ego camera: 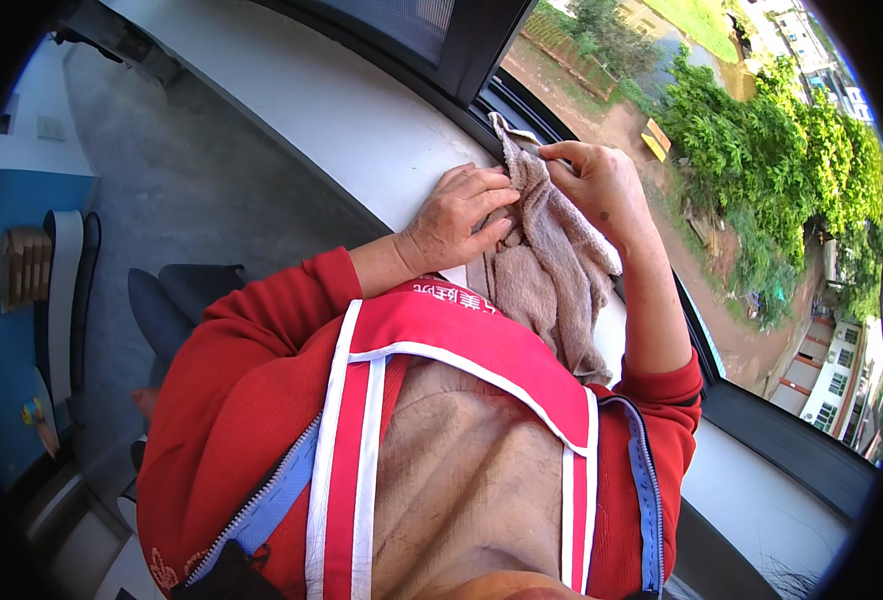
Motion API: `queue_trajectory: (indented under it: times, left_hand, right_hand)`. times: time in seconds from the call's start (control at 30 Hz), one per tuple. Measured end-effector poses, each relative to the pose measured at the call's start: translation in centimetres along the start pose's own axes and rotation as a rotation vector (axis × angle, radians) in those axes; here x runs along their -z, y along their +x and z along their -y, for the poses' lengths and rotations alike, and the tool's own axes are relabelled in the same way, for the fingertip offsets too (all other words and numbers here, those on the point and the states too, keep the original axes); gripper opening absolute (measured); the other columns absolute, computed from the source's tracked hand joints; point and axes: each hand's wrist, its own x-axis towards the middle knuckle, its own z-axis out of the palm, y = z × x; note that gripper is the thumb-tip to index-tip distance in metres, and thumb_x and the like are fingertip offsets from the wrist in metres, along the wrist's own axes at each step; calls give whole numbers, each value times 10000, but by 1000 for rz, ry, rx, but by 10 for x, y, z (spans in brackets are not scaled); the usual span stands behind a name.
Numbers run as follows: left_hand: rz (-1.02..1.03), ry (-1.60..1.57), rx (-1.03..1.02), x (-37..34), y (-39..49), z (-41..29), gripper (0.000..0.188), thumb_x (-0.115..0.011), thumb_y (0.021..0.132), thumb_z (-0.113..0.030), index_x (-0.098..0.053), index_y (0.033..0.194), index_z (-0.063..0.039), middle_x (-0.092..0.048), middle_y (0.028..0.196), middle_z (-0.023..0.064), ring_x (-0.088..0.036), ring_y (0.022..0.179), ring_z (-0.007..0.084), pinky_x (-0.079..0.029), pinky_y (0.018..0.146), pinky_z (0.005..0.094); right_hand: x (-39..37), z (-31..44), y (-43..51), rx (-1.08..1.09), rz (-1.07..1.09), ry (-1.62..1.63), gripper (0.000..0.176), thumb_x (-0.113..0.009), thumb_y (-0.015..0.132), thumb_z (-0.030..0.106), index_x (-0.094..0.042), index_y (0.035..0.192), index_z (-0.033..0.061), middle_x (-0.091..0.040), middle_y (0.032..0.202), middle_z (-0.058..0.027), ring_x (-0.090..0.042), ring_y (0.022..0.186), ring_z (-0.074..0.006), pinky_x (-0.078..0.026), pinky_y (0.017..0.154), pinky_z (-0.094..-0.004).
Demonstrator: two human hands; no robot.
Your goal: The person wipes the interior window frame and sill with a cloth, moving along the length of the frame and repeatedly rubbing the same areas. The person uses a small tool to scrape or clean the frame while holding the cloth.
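Note:
A brown terry cloth [554, 255] lies bunched over the white window sill [381, 112], its upper corner raised against the dark window frame. My right hand [599, 184] pinches that upper part near the window track; a thin edge of something metallic-looking shows at its fingertips, too little to name. My left hand [460, 217] rests at the cloth's left side, fingers bent over its edge and touching it. Whether it grips the cloth is hard to tell.
The dark window frame [479, 60] runs diagonally beside the sill, with an opening or pane to the outdoors on the right. A dark grey chair [186, 300] stands on the grey floor at the left. A red apron [456, 330] with white trim reaches the sill.

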Motion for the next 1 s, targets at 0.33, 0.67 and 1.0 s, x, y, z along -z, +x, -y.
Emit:
queue_trajectory:
  times: [0.33, 0.67, 1.0]
  left_hand:
    - [-26, 18, 102, 5, 4, -2, 365, -717, 883, -172, -657, 1227, -68, -586, 1297, 136, -554, 1246, 351, -391, 1111, 515]
    - [129, 263, 36, 33, -8, -2, 533, -742, 880, -146, -606, 1393, -103, -506, 1485, 156, -441, 1452, 351, -267, 1202, 609]
    - [196, 270, 40, 28, -8, 0, 555, -746, 883, -171, -600, 1412, -89, -446, 1549, 199, -407, 1468, 375, -262, 1207, 610]
  right_hand:
    - [-37, 3, 39, 90, -77, 40, 235, -688, 897, 257, -803, 1074, 154, -723, 808, -198, -736, 809, -367, -576, 769, -431]
    - [-38, -18, 7, 211, -172, 44, 209, -713, 929, 248, -784, 1104, 157, -723, 826, -179, -727, 760, -362, -573, 673, -432]
    - [-58, -21, 34, 395, -259, -105, 173, -677, 931, 255, -765, 1060, 180, -733, 773, -124, -736, 710, -319, -586, 633, -427]
